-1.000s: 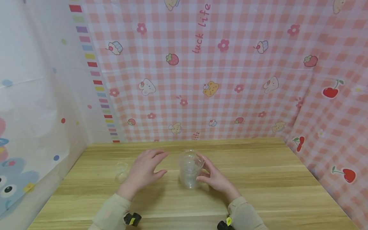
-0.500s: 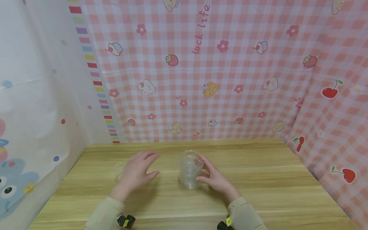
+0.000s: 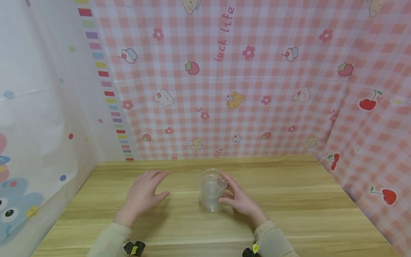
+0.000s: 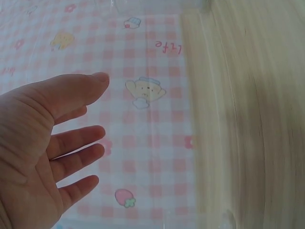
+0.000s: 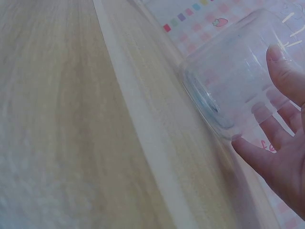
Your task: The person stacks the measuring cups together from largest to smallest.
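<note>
A clear plastic cup [image 3: 210, 195] stands upright on the wooden table, a little right of the middle in the head view. My right hand [image 3: 238, 199] holds it from the right. In the right wrist view, the thumb lies along the near side of the cup [image 5: 224, 67] and the fingers curve behind it. My left hand [image 3: 144, 191] is held over the table, well left of the cup, with parted fingers and nothing in them. Behind it, a second clear plastic thing is almost wholly hidden; its edge [image 4: 200, 220] shows along the bottom of the left wrist view.
The wooden table [image 3: 289, 200] reaches back to a pink checked cloth [image 3: 205, 85] hanging behind it. More printed cloth closes in the right side, and a white cloth [image 3: 41, 107] hangs on the left.
My left hand has moved left, away from the cup, and now covers nearly all of the clear plastic thing seen there earlier. The right hand and the cup have stayed in place.
</note>
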`<state>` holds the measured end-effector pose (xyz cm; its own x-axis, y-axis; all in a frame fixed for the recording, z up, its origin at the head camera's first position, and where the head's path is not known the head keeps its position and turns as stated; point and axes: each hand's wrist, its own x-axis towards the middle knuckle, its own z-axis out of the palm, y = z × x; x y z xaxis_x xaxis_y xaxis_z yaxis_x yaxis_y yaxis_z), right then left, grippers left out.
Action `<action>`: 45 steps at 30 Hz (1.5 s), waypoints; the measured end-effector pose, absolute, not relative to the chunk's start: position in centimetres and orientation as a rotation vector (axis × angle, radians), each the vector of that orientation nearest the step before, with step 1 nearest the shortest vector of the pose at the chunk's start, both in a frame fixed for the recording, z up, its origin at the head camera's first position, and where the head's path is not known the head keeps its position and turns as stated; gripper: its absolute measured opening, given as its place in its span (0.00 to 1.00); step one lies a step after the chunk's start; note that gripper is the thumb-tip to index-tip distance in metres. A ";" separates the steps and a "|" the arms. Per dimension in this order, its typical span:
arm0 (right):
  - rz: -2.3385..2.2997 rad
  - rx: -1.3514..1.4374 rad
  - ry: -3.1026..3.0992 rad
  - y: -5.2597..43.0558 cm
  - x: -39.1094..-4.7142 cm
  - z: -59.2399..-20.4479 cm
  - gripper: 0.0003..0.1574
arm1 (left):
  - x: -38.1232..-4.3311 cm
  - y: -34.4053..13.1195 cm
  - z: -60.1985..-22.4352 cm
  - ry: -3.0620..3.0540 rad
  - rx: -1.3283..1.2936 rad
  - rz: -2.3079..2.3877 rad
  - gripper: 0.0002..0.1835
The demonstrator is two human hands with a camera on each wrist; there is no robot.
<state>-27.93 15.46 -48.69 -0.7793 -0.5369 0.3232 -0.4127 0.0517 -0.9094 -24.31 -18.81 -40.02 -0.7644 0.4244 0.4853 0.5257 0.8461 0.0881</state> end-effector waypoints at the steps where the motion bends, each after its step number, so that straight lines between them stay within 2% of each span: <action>1: -1.841 -0.996 2.203 15.5 -27.9 -48.7 0.55 | -24.3 -19.0 -40.0 -2.571 -0.694 -0.306 0.35; 27: -1.844 -0.997 2.204 15.4 -27.8 -48.6 0.55 | -24.3 -23.1 -38.9 -2.636 -0.554 -0.341 0.36; 45: -1.841 -0.972 2.204 15.5 -27.7 -48.5 0.56 | -25.1 -24.7 -39.4 -2.840 -0.429 -0.393 0.40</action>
<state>-27.69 15.50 -48.51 -0.7892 -0.5310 0.3086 -0.3982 0.0599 -0.9153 -25.05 -24.70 -39.38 -0.9276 0.2529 0.2750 0.3181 0.9207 0.2261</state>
